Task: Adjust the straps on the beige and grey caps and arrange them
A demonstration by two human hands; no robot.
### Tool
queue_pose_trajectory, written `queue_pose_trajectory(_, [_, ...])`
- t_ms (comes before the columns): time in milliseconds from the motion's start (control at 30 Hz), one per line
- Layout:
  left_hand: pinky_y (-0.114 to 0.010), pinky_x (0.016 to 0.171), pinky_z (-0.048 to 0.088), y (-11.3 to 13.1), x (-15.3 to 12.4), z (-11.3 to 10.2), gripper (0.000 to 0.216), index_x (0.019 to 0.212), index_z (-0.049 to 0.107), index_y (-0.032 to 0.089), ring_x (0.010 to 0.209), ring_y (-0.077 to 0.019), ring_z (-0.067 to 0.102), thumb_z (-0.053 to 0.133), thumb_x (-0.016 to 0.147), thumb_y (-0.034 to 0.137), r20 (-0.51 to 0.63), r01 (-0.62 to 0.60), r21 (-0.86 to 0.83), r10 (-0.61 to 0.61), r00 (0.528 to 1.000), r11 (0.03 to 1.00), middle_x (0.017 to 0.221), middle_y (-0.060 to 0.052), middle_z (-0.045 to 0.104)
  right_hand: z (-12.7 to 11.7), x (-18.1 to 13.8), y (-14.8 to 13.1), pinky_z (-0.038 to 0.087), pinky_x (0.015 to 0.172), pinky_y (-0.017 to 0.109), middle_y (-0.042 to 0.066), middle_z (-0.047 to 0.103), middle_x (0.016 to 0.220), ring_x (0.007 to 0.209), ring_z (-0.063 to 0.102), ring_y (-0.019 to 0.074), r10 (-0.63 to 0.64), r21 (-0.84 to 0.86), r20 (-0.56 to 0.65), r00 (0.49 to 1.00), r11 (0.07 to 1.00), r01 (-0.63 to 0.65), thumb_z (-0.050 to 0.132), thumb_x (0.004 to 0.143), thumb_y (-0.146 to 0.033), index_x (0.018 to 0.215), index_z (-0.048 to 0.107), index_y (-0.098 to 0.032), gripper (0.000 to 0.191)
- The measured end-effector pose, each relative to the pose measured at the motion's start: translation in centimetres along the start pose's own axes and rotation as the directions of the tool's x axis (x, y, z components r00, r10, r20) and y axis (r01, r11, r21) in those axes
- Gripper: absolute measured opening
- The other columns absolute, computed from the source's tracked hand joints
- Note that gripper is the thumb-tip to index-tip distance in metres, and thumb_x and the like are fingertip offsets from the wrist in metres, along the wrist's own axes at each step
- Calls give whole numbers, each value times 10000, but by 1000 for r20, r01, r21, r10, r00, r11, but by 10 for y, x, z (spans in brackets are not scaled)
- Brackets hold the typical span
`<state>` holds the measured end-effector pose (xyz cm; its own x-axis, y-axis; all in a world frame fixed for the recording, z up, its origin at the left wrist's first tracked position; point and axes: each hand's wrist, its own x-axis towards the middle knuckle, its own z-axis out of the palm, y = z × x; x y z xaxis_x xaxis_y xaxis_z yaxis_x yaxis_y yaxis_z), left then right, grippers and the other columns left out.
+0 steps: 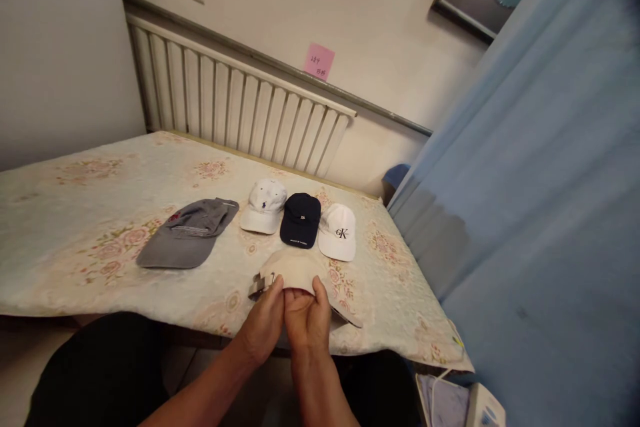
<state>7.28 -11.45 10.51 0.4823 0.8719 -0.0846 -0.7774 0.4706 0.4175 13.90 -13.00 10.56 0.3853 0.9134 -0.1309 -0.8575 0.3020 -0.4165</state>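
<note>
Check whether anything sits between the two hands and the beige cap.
Nothing visible does. The left hand and the right hand both hold the beige cap at its near side; the navy cap lies beyond it on the table, apart.

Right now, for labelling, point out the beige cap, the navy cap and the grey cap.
beige cap (293, 268), head view, on its crown.
navy cap (301, 216), head view, on its crown.
grey cap (173, 251), head view, on its brim.

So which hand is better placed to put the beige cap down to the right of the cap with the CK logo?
Probably the right hand. Both it and the left hand grip the beige cap, but the right one is nearer the CK cap and the tablecloth beside it.
</note>
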Motion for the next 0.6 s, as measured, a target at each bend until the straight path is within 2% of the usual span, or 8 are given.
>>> queue_pose_trajectory(233, [-365,1104,323,2,8,1,383,1222,585,150,1219,-223,519,494,897,330,-72,-103,70,108,991,992,1182,-92,665,1,-2,2,360,1081,423,74,721,1051,1033,653,192,-31,-10,45,999,999,31,535,829,-268,1187,567,-151,378])
queue_pose_trajectory(433, [-367,1063,384,6,8,6,359,1204,583,151,1169,-222,559,446,908,301,-87,-57,15,58,994,998,1169,-89,672,1,0,2,376,1063,479,91,698,1112,1060,639,218,-137,-99,49,989,985,141,535,824,-256,1232,540,-150,422])
queue_pose_trajectory(600, [-372,1070,374,9,2,8,390,1278,528,160,1184,-220,548,435,918,278,-20,-35,-67,34,999,997,1195,-82,660,4,3,-11,394,1060,449,95,657,1199,1119,605,209,-266,-128,-41,963,957,259,549,798,-208,1259,518,-139,468])
